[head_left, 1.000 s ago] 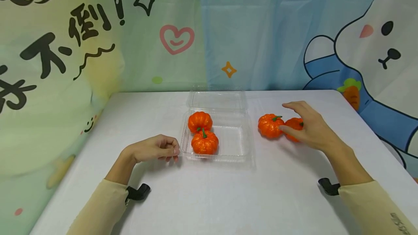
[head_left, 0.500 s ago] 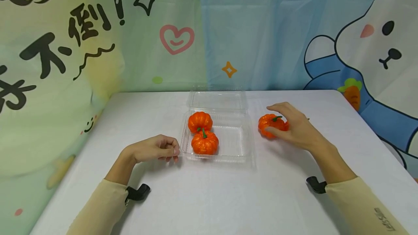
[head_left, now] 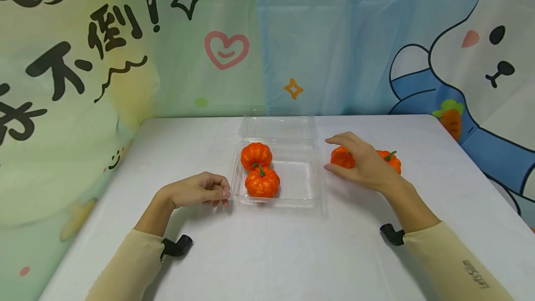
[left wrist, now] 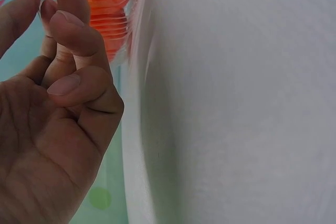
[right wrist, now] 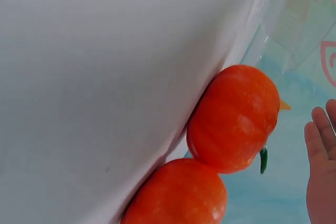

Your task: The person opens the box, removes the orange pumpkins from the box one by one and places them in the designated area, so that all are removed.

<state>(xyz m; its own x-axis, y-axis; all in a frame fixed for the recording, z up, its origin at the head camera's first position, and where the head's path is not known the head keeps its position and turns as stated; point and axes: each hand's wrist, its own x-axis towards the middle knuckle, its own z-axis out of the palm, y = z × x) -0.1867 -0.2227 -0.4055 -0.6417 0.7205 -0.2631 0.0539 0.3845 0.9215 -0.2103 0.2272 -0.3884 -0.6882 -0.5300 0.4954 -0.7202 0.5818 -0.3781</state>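
A clear plastic clamshell box (head_left: pixel 298 180) lies with its lid (head_left: pixel 277 129) folded back. Two small orange pumpkins sit in its left half, a rear one (head_left: pixel 256 154) and a front one (head_left: pixel 262 184). At the box's front left corner, my left hand (head_left: pixel 196 190) pinches the clear rim between thumb and finger, as the left wrist view shows. Over the left pumpkin (head_left: pixel 342 157) of a pair outside the box hovers my right hand (head_left: pixel 359 161), thumb and fingers spread apart. It partly hides both; the right pumpkin (head_left: pixel 393 160) shows beyond it.
A white-covered table (head_left: pixel 267 254) bears everything. Behind it hangs a printed cloth backdrop (head_left: pixel 334 36), close to the table's rear edge. Each forearm wears a black wrist mount, the left one (head_left: pixel 177 246) and the right one (head_left: pixel 392 235).
My right hand has moved left, from over the right pumpkin of the pair to over the left one, uncovering the right one. The left hand and box have stayed put.
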